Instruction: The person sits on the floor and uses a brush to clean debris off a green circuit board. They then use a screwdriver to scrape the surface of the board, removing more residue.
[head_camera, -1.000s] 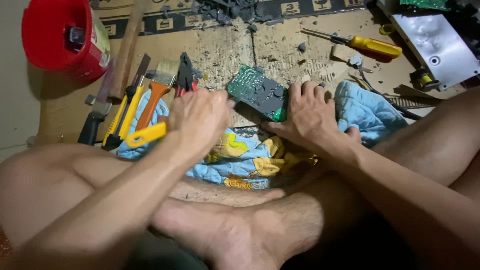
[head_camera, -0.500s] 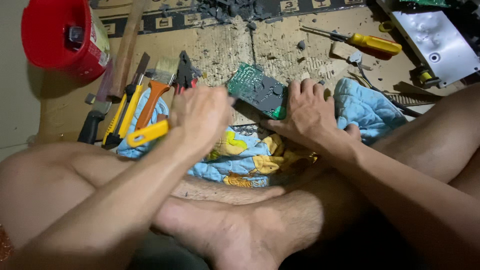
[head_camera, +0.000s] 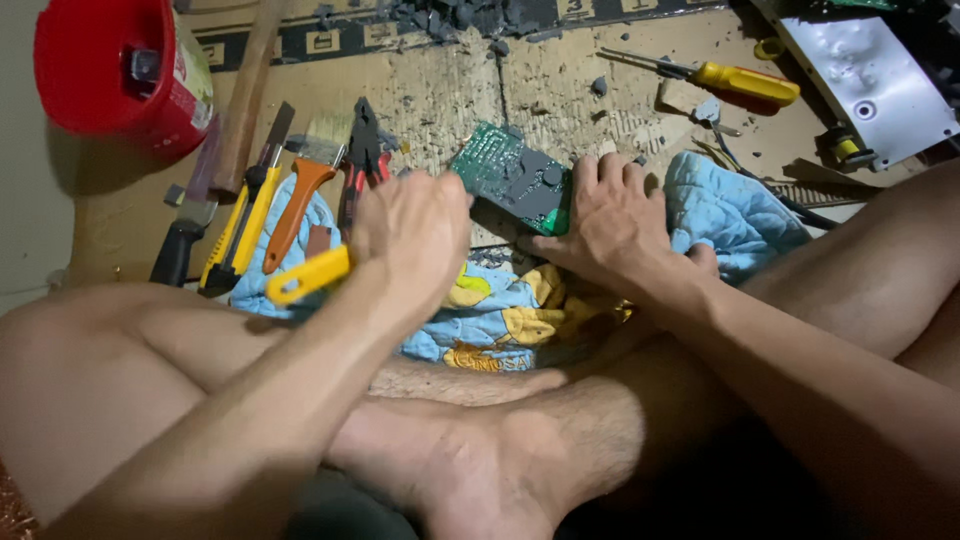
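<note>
I see the green circuit board lying at centre frame, on the cardboard floor just above the blue cloth. My right hand is spread flat, fingers pressing the board's right edge. My left hand is clenched around a yellow tool handle, just left of the board. 1 yellow screwdriver lies upper right; a red bucket sits upper left.

Red tub, pale label on side, top left.
</note>
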